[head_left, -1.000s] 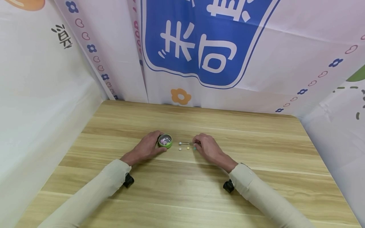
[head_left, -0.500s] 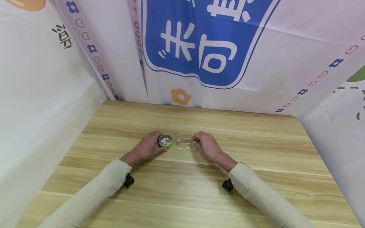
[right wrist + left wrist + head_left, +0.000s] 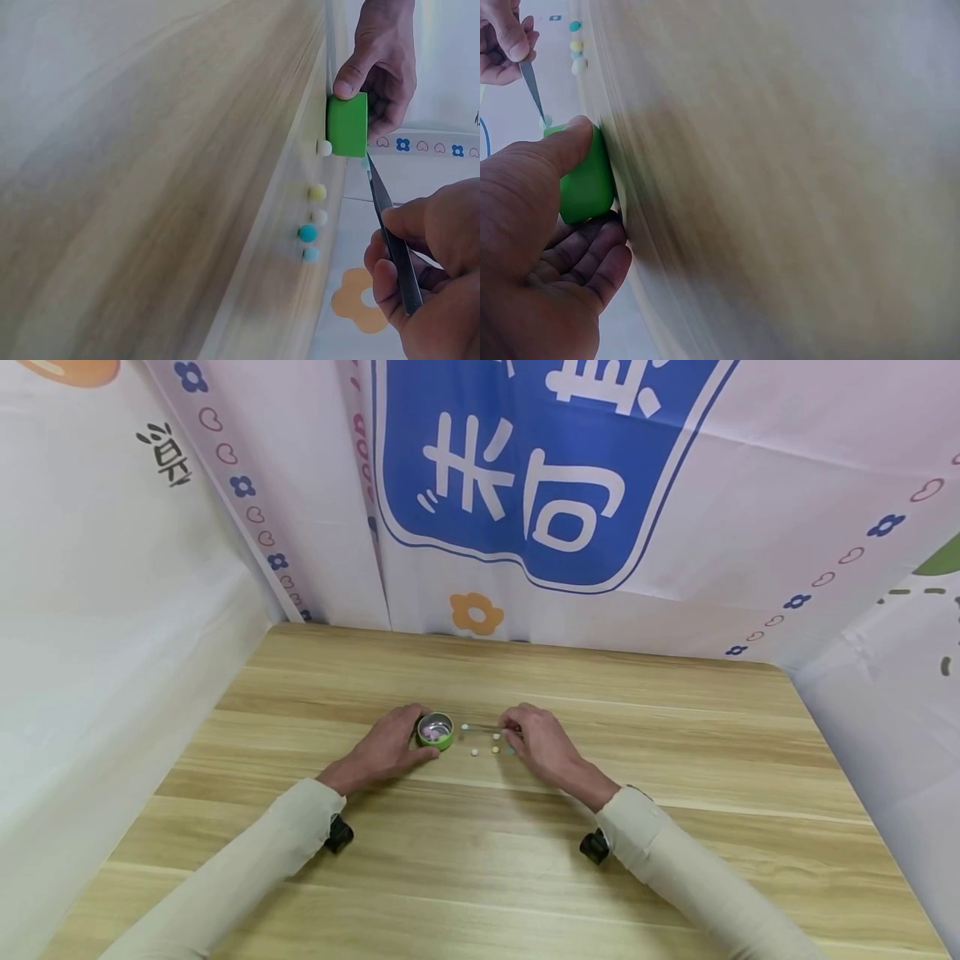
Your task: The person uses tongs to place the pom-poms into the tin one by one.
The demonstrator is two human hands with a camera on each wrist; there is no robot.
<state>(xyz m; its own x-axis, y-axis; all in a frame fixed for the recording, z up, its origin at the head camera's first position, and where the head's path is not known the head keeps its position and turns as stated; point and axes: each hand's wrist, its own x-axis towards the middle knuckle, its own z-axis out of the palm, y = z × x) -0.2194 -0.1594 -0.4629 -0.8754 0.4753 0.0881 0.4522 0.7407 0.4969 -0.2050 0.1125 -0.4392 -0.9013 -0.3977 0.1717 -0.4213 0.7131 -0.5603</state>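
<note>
Small pale-blue ball, likely light, slippery: grip mid-girth. Right hand pinches grey metal tweezers; left hand clasps round green tin.

The left hand holds a small round green tin on the wood-grain counter, its thumb on the near side and fingers on the far side; pink and pale pieces lie inside. The right hand pinches thin tweezers, which point toward the tin, a pale bead at their tip, just beside the rim. Near the tweezers sit two white beads, a yellow bead and a teal bead, the last beside the right hand. Cream sleeves cover both forearms, with a black device at each wrist. Beyond the counter hangs a pale backdrop with a blue panel bearing white characters, and an orange flower below it.
</note>
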